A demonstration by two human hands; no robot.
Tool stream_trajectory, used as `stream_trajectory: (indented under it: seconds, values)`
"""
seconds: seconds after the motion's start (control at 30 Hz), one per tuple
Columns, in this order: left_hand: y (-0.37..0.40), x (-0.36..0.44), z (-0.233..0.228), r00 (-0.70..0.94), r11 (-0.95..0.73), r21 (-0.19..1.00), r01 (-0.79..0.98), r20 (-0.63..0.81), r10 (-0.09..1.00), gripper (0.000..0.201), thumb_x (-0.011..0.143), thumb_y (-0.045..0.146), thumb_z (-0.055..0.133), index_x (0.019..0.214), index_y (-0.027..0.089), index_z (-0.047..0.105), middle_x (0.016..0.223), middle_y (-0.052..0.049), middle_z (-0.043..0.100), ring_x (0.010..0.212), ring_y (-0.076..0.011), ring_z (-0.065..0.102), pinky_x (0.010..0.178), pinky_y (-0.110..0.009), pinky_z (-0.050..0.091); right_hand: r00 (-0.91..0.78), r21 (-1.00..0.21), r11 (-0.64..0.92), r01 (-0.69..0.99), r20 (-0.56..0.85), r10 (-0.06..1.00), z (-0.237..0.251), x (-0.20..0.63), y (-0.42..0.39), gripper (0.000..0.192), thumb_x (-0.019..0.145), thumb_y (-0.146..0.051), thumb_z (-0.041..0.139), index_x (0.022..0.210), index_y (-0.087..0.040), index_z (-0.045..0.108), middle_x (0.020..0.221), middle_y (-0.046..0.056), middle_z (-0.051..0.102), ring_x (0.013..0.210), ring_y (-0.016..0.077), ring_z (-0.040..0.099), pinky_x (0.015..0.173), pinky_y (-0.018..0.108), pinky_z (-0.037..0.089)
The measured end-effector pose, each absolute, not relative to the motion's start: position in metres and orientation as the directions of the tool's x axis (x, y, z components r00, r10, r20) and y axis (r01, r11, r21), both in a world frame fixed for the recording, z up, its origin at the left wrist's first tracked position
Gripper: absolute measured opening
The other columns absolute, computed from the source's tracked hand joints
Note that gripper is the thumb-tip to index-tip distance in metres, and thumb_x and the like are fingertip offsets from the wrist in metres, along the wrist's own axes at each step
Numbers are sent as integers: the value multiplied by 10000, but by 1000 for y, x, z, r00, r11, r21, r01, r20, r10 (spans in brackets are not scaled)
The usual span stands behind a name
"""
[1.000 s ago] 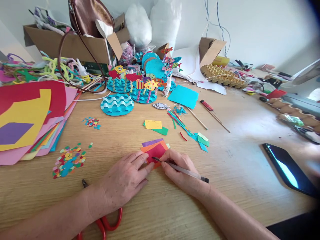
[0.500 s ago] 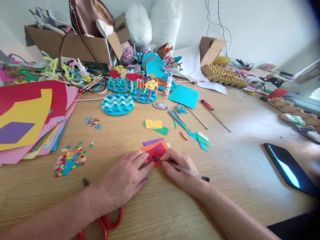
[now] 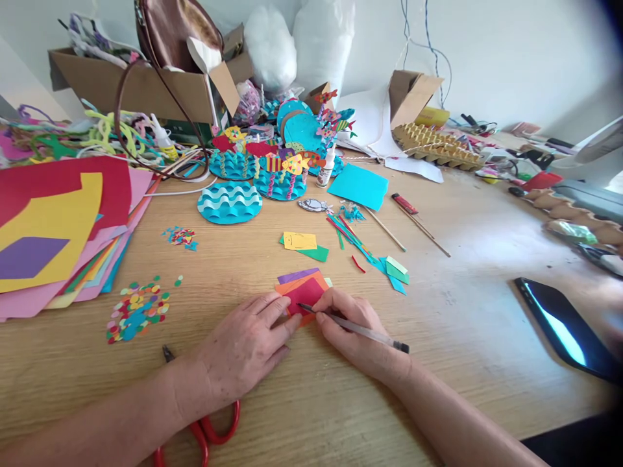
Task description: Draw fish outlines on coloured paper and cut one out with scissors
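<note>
My right hand [image 3: 354,327] pinches a clear pen [image 3: 365,332] with a dark end cap. The pen's tip touches a red paper piece [image 3: 307,293], the top one of a small stack with orange and purple paper [image 3: 298,276] under it. On the stack's left edge lie the fingertips of my left hand [image 3: 253,340], fingers stretched out and pressing the paper to the table. Red-handled scissors [image 3: 221,431] lie partly hidden under my left forearm. A yellow paper slip [image 3: 299,240] with a small drawn mark rests on green paper just beyond the stack.
Paper dots [image 3: 137,308] and coloured sheets [image 3: 48,220] lie left. Further back are a wavy blue disc [image 3: 230,203], decorated fish pieces [image 3: 292,163], a glue bottle [image 3: 326,167] and a blue sheet [image 3: 359,188]. Paper strips [image 3: 357,241] lie ahead, a phone [image 3: 564,327] at right.
</note>
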State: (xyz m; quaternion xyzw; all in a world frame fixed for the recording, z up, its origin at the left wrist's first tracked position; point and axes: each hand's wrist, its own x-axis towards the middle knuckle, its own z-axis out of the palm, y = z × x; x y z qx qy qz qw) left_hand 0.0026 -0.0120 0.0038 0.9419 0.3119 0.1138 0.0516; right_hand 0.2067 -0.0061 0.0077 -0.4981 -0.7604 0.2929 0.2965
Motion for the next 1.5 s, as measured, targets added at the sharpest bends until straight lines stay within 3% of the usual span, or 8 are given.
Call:
stream_trajectory:
  seconds: [0.6,0.9,1.13,1.27,1.5]
  values:
    - [-13,2,4,779,-794,178,581,162,606,376,832,146,536,1209,139,529,1171,-144,540,1094,-298,517,923,-476,471,-339,-746,331,578,149,929,8,207,-7,86,719,-134,468,700,-204,514,538,-51,505,473,103,433,493,212,329]
    - [-12,3,6,781,-797,181,576,167,602,334,838,155,549,1171,135,551,1142,-146,561,1090,-298,527,900,-462,488,-185,-868,122,482,35,982,8,214,-9,42,752,-208,474,729,-205,508,544,-42,508,482,109,425,467,220,320]
    - [-12,2,4,769,-791,164,589,187,611,305,848,161,527,1151,165,567,1128,-129,586,1076,-274,545,885,-433,497,-36,-898,121,423,117,993,6,223,-7,83,742,-222,477,759,-199,555,607,-21,543,560,131,486,530,243,369]
    - [-12,2,3,768,-790,157,593,185,613,318,877,177,476,1186,185,546,1139,-115,592,1066,-259,551,894,-430,486,-6,-928,87,362,91,996,12,226,-4,88,755,-244,488,757,-197,562,619,-16,546,598,141,507,561,254,386]
    - [-9,4,9,786,-798,158,582,142,601,259,867,198,511,1119,171,564,1082,-93,587,1022,-255,552,868,-407,483,-181,-937,32,347,-33,983,28,220,-1,80,738,-229,491,762,-192,558,660,-13,579,601,127,516,546,235,394]
